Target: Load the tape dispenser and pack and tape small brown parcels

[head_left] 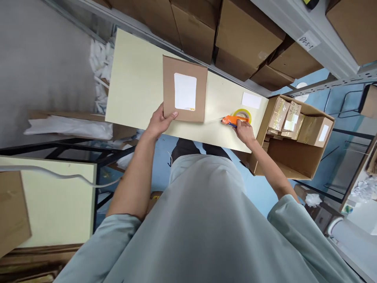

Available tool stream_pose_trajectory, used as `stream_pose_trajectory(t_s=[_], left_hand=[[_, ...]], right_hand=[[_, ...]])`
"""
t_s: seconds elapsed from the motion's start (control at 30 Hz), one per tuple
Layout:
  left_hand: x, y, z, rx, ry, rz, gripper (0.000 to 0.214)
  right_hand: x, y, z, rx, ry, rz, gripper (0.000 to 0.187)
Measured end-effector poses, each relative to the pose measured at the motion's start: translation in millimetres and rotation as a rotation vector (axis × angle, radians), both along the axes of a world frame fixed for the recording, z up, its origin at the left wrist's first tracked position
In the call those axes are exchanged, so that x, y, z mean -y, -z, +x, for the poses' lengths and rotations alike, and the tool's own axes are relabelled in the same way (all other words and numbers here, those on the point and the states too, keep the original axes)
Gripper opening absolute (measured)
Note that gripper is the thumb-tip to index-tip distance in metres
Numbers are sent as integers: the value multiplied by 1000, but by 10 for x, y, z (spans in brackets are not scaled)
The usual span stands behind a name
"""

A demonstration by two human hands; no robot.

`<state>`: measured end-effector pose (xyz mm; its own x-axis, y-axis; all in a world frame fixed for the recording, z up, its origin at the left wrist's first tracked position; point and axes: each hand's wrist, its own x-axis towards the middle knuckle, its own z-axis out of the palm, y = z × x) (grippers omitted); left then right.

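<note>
My left hand (160, 121) grips the lower left corner of a flat cardboard box (198, 94), its thumb on the top face. A white label (185, 91) sits on that face, with small yellow print at its lower right corner. Over to the right, my right hand (245, 131) is closed around the handle of an orange tape dispenser (228, 120), which carries a roll of yellowish tape (249, 114). The dispenser is at the pale tabletop (135, 78), apart from the box. A white slip of paper (251, 100) lies behind the tape roll.
An open carton (294, 159) holding several taped small boxes (290, 118) stands at the table's right end. Shelved cartons (247, 35) line the far edge. White packing material (100, 63) is heaped left of the table. A second pale table (64, 200) stands at lower left.
</note>
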<state>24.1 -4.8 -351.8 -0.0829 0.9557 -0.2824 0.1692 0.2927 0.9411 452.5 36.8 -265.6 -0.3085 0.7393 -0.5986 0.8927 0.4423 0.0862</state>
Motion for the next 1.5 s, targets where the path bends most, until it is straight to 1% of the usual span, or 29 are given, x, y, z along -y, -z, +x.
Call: stream_pose_trajectory(t_s=[0.07,0.13,0.17,0.2,0.23,0.27,0.3,0.37,0.43,0.47,0.5,0.53,0.57,0.6,0.67,0.77,0.87,0.93,1.0,1.07,1.2,1.27,1.3,1.37,1.5], left_hand=[[-83,-64,-240,-16,145,-9,101],[-189,-136,-456,-66,279,-11,107],[-249,-174,-515,-120,301,-9,110],[-314,-212,-520,-191,283,-6,113],[-385,-250,-458,-271,230,1,115],[-465,-284,-326,-356,146,15,117],[-555,-314,-126,-430,57,41,117],[-763,-354,424,-512,-31,90,107],[-985,-363,1023,-555,-16,151,93],[-1085,-354,1283,-568,1,163,86],[-1166,-338,1491,-577,0,151,77],[-1223,-316,1640,-590,-14,132,70],[-1252,-290,1728,-600,-14,117,67],[-1252,-267,1761,-607,-7,109,67],[-1176,-241,1707,-617,39,122,69],[-953,-269,1520,-608,163,176,66],[-735,-314,1384,-564,279,237,59],[-638,-323,1334,-551,333,266,57],[-585,-317,1305,-552,365,286,56],[-561,-308,1291,-544,367,303,54],[-532,-311,1285,-525,385,311,52],[-500,-319,1258,-511,430,309,52],[-475,-325,1228,-502,466,310,52],[-409,-347,1124,-492,565,319,53],[-245,-470,837,-490,755,349,51]], right_hand=[[-4,57,-136,-48,-39,-3,47],[65,115,-265,-101,-84,-20,47],[117,142,-318,-123,-99,-29,47],[173,167,-359,-139,-107,-36,47],[229,188,-390,-150,-109,-41,47],[281,206,-410,-156,-105,-42,47],[327,221,-420,-157,-97,-42,46],[392,242,-414,-156,-83,-39,45],[423,256,-381,-153,-74,-37,44],[429,262,-360,-152,-70,-36,43],[432,267,-340,-151,-67,-36,43],[432,273,-322,-153,-63,-35,43],[434,279,-310,-156,-60,-35,43],[439,285,-308,-163,-59,-35,44],[462,291,-337,-186,-66,-40,46],[544,279,-465,-240,-100,-65,50],[648,233,-595,-302,-180,-96,53],[676,187,-586,-328,-232,-126,53],[630,131,-443,-311,-233,-159,51],[502,65,-169,-251,-179,-170,49],[107,-53,458,-109,-54,-113,50],[-77,-65,598,-67,-29,-63,52],[-152,-52,597,-57,-35,-42,53],[-262,1,468,-55,-60,-25,53],[-324,127,-38,-111,-101,-35,55]])
